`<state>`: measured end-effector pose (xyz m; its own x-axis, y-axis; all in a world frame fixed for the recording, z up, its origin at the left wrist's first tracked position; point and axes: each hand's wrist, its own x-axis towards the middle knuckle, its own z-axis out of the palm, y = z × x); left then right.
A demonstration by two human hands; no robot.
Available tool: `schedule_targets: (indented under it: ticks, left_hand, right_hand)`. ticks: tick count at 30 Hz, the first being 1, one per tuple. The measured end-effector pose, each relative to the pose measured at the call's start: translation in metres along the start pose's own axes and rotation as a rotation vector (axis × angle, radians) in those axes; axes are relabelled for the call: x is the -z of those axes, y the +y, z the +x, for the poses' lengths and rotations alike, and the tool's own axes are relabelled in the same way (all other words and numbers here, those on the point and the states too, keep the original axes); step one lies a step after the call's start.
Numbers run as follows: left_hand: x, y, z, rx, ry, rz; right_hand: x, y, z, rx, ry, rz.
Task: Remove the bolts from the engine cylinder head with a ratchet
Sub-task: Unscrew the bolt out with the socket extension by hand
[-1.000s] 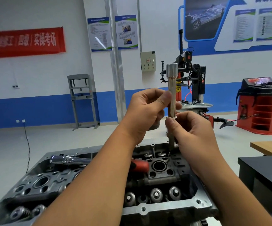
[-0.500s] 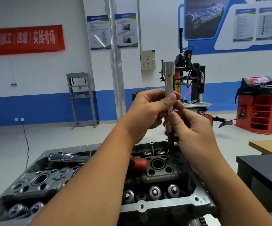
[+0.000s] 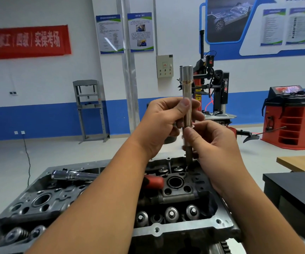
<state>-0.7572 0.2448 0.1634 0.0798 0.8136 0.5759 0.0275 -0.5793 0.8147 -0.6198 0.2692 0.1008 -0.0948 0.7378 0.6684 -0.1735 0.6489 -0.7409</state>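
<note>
1. Cylinder head (image 3: 168,230) fills the lower foreground, its bolted flange nearest the camera, with valve springs (image 3: 170,214) in a row just behind the rim.

2. Across the head's middle lies the ratchet (image 3: 71,175), chrome head toward the left, its red grip (image 3: 154,182) showing past the left forearm. Neither hand touches it.

3. Beyond that, at the head's far edge, a long bolt (image 3: 188,153) stands upright, its lower end at a hole in the casting; whether the tip has cleared the hole cannot be told.

4. Right hand (image 3: 215,149) pinches the bolt's shank between thumb and forefinger just below the socket; its other fingers curl loosely.

5. Left hand (image 3: 163,123) wraps the long socket (image 3: 186,94) that sits over the bolt's top, thumb pressed on its front, fingers curled behind.

6. My judgement: the step in hand is drawing a loosened bolt out and parting it from the socket.

7. Next move calls for a straight pull between the two hands, then setting the bolt aside and refitting the socket to the ratchet for another bolt.

8. Farthest off stand a tyre changer (image 3: 212,85) and a red wheel balancer (image 3: 292,116) against the wall.
</note>
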Motion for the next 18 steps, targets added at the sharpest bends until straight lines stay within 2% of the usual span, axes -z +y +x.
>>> schedule_targets:
  ticks: [6,10,15,18]
  left_hand:
    - [0.0019,-0.0008,-0.0008,-0.054,0.027,0.083]
    - [0.001,0.0007,-0.0009,-0.081,0.07,0.064]
    - [-0.0024,0.0006,-0.0016,-0.035,-0.069,0.03]
    - [-0.0024,0.0034,-0.004,-0.043,-0.027,0.113]
  right_hand:
    - [-0.0017,-0.0035,0.0003,-0.012,-0.087,0.101]
    - [0.0006,-0.0023,-0.001,-0.014,-0.018,0.059]
    - [0.0003,-0.0023,-0.0005,-0.013,-0.043,0.049]
    - [-0.0002,-0.0017,0.0003,-0.032,-0.065,0.088]
